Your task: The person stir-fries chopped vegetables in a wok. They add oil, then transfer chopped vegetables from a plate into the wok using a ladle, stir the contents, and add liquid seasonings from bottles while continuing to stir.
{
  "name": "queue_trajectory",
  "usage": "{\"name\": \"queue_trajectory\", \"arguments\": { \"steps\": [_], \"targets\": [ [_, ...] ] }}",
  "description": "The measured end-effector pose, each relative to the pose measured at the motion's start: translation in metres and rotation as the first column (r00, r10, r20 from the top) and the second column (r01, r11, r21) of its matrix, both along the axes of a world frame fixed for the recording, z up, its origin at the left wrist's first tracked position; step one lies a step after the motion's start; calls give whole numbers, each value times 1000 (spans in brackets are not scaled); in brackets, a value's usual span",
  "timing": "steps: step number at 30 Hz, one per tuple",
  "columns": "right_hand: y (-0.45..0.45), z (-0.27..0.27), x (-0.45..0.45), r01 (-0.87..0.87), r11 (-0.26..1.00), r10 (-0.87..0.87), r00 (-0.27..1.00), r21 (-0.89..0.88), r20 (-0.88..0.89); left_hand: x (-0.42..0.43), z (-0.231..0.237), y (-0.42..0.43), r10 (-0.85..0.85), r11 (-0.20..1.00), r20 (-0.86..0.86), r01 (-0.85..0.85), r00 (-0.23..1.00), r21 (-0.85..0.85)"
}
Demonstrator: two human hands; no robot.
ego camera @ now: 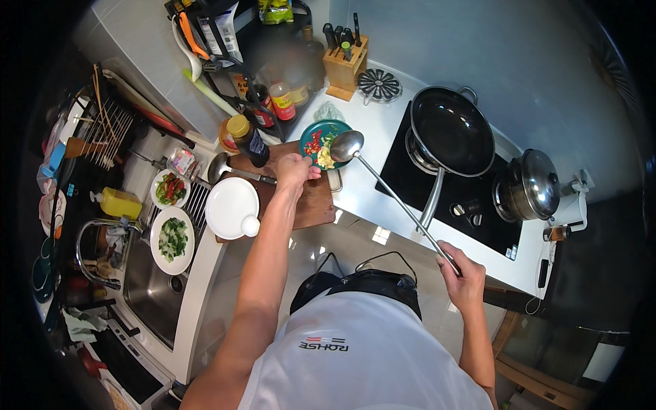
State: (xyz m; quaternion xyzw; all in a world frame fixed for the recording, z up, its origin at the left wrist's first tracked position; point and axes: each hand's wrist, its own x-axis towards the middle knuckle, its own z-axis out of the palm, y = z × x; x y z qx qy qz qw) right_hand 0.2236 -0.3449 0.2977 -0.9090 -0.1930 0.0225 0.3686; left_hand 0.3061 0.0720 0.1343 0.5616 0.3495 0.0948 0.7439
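My right hand (464, 277) grips the handle of a long metal ladle (347, 145). Its bowl is over the right edge of a small green plate (310, 131). Chopped red chili (312, 145), pale yellow minced pieces (325, 156) and cut green pieces (328, 138) lie on that plate. At the plate's near left rim is my left hand (294, 171), its thumb and curled fingers on the edge; the exact hold is partly hidden. Under my left forearm lies a wooden cutting board (315, 202).
A black wok (451, 133) and a lidded pot (528, 187) stand on the cooktop (394, 177). Left are a white plate (230, 205), another ladle (219, 166), a dark sauce bottle (251, 143), and plates of cut greens (173, 241) and peppers (170, 188) beside the sink (154, 297). A knife block (344, 66) stands behind.
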Motion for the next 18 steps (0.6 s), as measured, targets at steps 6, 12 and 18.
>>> {"name": "queue_trajectory", "arguments": {
  "steps": [6, 12, 18],
  "targets": [
    [-13, 3, 16, -28, 997, 39, 987, -70, 155, 20, 27, -19, -48, 998, 53, 50, 997, -41],
    [-32, 12, 22, 20, 1000, -17, 974, -12, 224, 43, 40, -41, -38, 999, 74, 39, 997, -16],
    [-35, 25, 29, 41, 999, -42, 983, 5, 178, 69, 50, -62, -39, 999, 92, 40, 995, -9]
  ]
}}
